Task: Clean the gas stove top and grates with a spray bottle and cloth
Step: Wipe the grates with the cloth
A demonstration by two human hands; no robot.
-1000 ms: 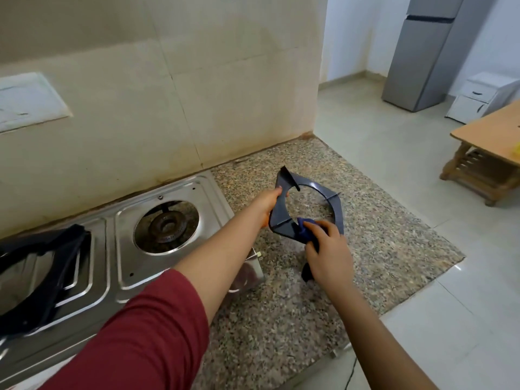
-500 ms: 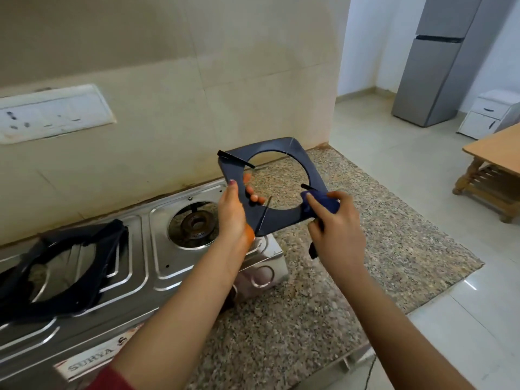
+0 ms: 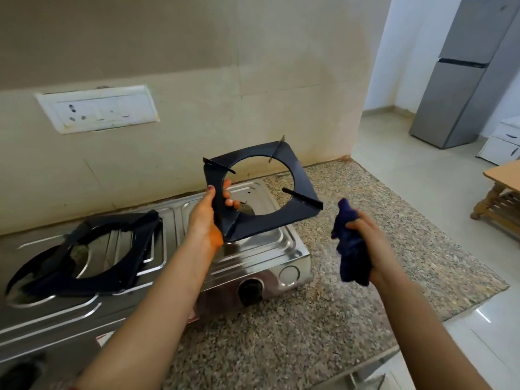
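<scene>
My left hand [image 3: 209, 218] grips the left edge of a dark square grate [image 3: 295, 218] and holds it tilted in the air above the right burner of the steel gas stove [image 3: 253, 257]. My right hand [image 3: 368, 240] is off to the right of the grate, closed around a bunched dark blue cloth [image 3: 350, 246], and is apart from the grate. A second dark grate [image 3: 92, 257] lies askew over the left burner. No spray bottle is in sight.
The stove stands on a speckled granite counter [image 3: 365, 291] against a beige wall with a switch plate [image 3: 98, 109]. The counter's right edge drops to a tiled floor with a grey fridge [image 3: 461, 77], a white cabinet [image 3: 503, 144] and a wooden table [image 3: 503, 187].
My left hand has carried the grate from over the counter back above the stove's right burner. My right hand has come off the grate with the cloth and moved right.
</scene>
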